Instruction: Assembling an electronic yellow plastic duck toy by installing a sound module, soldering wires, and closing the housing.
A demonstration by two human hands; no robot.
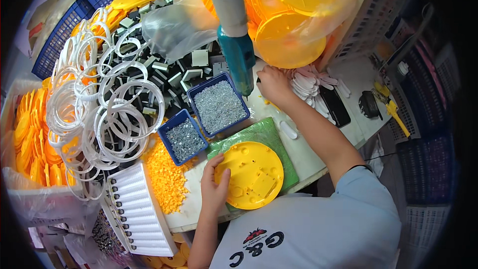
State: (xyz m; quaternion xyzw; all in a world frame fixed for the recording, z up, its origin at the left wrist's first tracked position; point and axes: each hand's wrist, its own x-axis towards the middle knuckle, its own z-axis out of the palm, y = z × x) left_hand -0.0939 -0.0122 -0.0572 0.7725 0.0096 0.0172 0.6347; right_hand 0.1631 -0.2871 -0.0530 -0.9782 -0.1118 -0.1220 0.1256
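My left hand (214,184) grips the left rim of a round yellow plastic housing (259,167), its thumb on the edge. Small posts and a raised rectangular part show on the housing's upward face. It rests over a green pad (284,154) at the table's near side. My right hand (274,85) is stretched to the far side, fingers curled down beside a pile of white and pinkish plastic pieces (306,82). What its fingers hold, if anything, is hidden. A teal electric screwdriver (236,60) hangs upright to the left of that hand.
Two blue bins, a larger (219,104) and a smaller (184,137), hold small metal screws. Orange bits (167,179), white rings (122,104) and dark blocks crowd the left. Yellow discs (291,40) are stacked at the back. A phone (334,106) and yellow cutters (396,114) lie right.
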